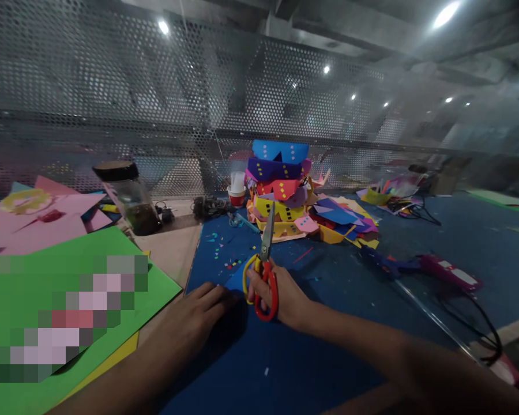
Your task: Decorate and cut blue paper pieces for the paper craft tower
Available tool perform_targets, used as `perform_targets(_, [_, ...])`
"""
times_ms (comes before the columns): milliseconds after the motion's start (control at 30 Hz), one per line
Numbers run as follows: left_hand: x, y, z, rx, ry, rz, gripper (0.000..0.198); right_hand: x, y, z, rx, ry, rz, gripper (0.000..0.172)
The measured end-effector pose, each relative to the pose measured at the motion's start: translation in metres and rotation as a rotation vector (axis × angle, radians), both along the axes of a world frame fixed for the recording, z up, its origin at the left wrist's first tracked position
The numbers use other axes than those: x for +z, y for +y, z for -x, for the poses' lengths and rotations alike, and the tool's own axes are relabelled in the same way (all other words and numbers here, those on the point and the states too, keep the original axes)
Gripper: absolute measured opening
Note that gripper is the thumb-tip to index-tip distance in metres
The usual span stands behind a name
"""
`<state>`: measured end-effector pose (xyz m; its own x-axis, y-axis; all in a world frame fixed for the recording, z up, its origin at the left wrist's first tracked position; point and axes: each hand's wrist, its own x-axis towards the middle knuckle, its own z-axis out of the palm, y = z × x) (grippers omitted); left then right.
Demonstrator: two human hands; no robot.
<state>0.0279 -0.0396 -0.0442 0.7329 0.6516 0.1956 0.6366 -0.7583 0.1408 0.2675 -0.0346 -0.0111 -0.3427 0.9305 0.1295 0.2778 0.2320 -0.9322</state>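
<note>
My right hand (285,297) grips a pair of scissors (263,271) with yellow and red handles, its closed blades pointing up and away from me. My left hand (196,317) lies palm down on a blue paper sheet (259,357), fingers stretched toward the scissors' handles and nearly touching them. Small coloured paper scraps (225,253) are scattered on the blue surface just beyond both hands.
A stack of colourful folded paper pieces (281,190) stands behind the scissors. A green sheet (82,311) and pink sheets (47,216) lie at the left, beside a dark-lidded jar (130,199). A small red-and-white cup (237,193), a glue gun (428,270) with a black cable, and a perforated metal screen (155,115) are also in view.
</note>
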Motion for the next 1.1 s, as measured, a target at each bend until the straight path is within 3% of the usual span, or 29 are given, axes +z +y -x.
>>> perform_targets(267, [0.003,0.000,-0.001,-0.034,-0.037,-0.034,0.046,-0.008,-0.005,-0.024,-0.062,0.076,0.080,0.042])
perform_targets(433, [0.004,0.001,-0.002,-0.017,0.017,-0.044,0.046,-0.003,-0.007,-0.037,-0.111,0.026,0.080,0.050])
perform_targets(800, [0.002,0.000,-0.001,-0.004,-0.021,-0.045,0.042,-0.017,0.010,-0.002,-0.008,0.140,0.084,0.049])
perform_targets(1100, [-0.006,0.002,0.000,0.002,-0.025,-0.061,0.045,-0.012,0.001,-0.036,-0.138,0.077,0.081,0.047])
